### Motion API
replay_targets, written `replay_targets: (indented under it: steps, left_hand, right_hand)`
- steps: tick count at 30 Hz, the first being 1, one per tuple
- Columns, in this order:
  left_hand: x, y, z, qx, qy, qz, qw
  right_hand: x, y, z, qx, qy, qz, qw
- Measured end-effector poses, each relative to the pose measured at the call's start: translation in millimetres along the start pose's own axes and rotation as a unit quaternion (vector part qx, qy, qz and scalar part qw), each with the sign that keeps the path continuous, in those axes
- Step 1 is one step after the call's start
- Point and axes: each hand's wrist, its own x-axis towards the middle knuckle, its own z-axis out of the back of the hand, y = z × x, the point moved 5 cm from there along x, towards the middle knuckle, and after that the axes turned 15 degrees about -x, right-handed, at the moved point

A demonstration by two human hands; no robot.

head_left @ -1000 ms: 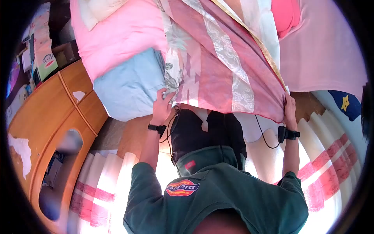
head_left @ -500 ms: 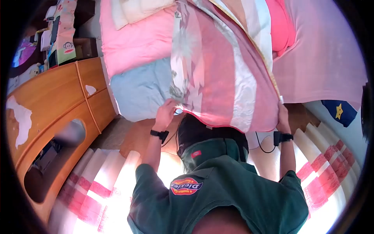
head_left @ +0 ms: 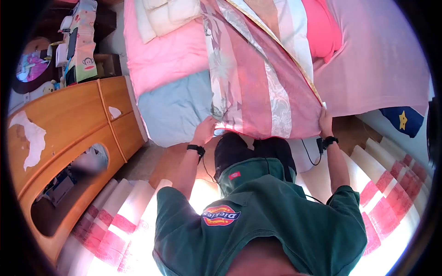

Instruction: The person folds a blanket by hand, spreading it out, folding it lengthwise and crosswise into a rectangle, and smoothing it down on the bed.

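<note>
A pink, white and grey striped bed cover (head_left: pixel 262 87) with a thin red lower edge and a gold-coloured side edge spreads across the bed towards me. My left hand (head_left: pixel 205 131) is closed on its lower left corner, beside a blue-grey folded cloth or pillow (head_left: pixel 175 110). At the opposite corner, near the lilac sheet (head_left: pixel 377 60), my right hand (head_left: pixel 326 122) grips the cover's edge. Between my hands the lower edge stretches nearly straight, just in front of my legs. Fingertips are partly hidden by the fabric.
Pink bedding (head_left: pixel 170 50) and a cream quilt (head_left: pixel 172 18) lie on the bed's left side, a bright pink pillow or cloth (head_left: pixel 324 32) on its right. A wooden cabinet (head_left: pixel 69 115) with an oval opening stands left. Curtains (head_left: pixel 382 202) hang behind me on both sides.
The cover's lower edge has risen in view and pulled straighter, its lower right part less billowed. Both hands keep their hold; my right hand has shifted slightly inward.
</note>
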Motion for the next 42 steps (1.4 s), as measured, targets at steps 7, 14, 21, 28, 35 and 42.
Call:
replay_targets:
  steps: [7, 14, 21, 28, 35, 42]
  left_hand:
    - [17, 41, -48, -0.016, -0.003, 0.037, 0.999]
    - [63, 83, -78, 0.029, 0.052, 0.040, 0.997]
    - [99, 126, -116, 0.041, 0.164, 0.012, 0.986]
    - [193, 126, -94, 0.163, 0.400, 0.082, 0.898]
    - [429, -154, 56, 0.262, 0.015, -0.369, 0.892]
    - [489, -144, 34, 0.373, 0.006, -0.450, 0.811]
  right_hand:
    - [-4, 9, -28, -0.134, -0.013, -0.022, 0.991]
    - [15, -26, -86, -0.132, 0.018, -0.016, 0.991]
    - [41, -42, -143, -0.154, 0.024, -0.033, 0.987]
    - [69, -61, -193, -0.181, 0.069, 0.033, 0.981]
    - [107, 170, -97, 0.108, -0.058, 0.058, 0.991]
    - [156, 260, -142, -0.006, -0.153, 0.102, 0.983]
